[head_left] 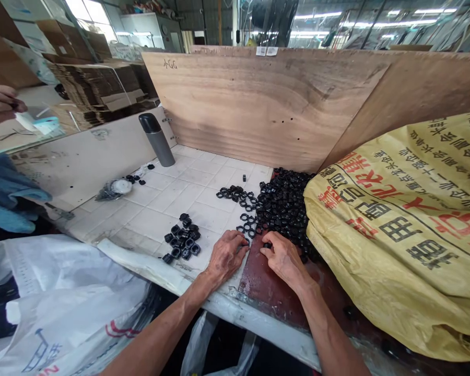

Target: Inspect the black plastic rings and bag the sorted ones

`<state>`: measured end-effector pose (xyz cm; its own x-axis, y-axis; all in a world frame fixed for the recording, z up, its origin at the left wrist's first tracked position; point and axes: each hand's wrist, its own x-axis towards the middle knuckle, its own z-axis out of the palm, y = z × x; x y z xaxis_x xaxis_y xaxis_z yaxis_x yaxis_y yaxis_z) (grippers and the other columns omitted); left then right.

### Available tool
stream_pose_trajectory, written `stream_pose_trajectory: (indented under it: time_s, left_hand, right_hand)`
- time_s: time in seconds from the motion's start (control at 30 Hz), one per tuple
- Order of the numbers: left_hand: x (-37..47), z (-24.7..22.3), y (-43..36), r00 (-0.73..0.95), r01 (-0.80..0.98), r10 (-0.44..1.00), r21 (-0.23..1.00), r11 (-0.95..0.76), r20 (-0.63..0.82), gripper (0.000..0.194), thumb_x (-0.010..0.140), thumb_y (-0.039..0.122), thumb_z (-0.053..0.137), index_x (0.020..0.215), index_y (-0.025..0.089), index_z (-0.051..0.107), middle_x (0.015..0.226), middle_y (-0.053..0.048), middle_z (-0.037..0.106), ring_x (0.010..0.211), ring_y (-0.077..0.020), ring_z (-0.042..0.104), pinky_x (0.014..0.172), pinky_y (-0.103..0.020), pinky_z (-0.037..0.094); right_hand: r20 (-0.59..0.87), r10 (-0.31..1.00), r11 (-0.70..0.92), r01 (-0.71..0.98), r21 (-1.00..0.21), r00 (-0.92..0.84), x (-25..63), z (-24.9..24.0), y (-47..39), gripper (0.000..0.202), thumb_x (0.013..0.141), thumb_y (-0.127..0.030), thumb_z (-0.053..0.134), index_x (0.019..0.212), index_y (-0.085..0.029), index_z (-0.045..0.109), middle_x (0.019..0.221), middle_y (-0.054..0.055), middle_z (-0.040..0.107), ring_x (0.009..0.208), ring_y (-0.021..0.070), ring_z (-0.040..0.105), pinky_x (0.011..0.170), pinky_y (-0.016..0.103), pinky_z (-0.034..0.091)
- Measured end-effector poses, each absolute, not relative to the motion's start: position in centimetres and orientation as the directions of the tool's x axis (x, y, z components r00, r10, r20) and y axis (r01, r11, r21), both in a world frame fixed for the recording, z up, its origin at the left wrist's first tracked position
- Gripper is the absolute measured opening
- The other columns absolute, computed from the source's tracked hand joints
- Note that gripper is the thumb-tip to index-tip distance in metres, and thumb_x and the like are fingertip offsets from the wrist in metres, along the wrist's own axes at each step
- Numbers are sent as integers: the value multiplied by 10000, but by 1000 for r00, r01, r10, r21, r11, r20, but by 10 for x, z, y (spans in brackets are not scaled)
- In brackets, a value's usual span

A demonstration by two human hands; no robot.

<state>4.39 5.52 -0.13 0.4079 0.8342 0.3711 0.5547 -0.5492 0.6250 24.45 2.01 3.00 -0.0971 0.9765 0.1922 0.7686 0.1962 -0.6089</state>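
Observation:
Near the front of the tiled white tabletop, my left hand has its fingers closed on a thin black ring. Just right of it, over the dark red surface, my right hand pinches a small black part. The two hands are apart. Behind them lie loose black rings beside a large heap of black parts. A smaller cluster of black hexagonal parts sits left of my left hand.
A dark thermos stands at the back left, near a small plastic bag. Wooden boards wall the back. A yellow printed sack fills the right. White sacks lie at the front left. Another person's hand shows far left.

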Motion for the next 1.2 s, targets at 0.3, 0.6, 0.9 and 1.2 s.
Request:
stream_pose_trajectory:
  time_s: [0.3,0.6,0.9,1.2]
  left_hand:
    - [38,8,54,339,272,888,871,-410,312,320,909,242,610,1228,242,630,1052,-56,638,885,-170,645,800,-312,551]
    - [49,12,51,317,-16,933,984,-176,172,243,837,291,719,1063,211,680,1040,-46,640,842,-150,653,789,-291,552]
    - [39,27,58,444,-457,888,823,338,-119,331,827,291,758,1123,159,690,990,-79,736,884,-177,714,908,-329,541]
    - [46,29,56,444,-425,887,843,330,-123,310,757,251,819,1041,164,731,959,-44,749,795,-129,692,841,-270,539]
  right_hand:
    - [-99,995,-93,251,-964,-11,239,39,21,259,798,-253,645,1048,-193,677,765,-4,691,745,180,687,717,292,529]
    - [-180,984,-181,-51,-982,-13,239,42,20,335,716,-355,804,970,-180,673,829,31,742,839,205,714,810,326,547]
    - [-132,991,-130,-138,-982,7,230,50,17,349,782,-389,754,1053,-183,678,817,43,749,811,211,724,792,343,573]
    - [231,971,205,304,-931,54,224,50,13,180,880,-310,650,1033,-220,676,995,53,704,809,171,677,745,280,567]
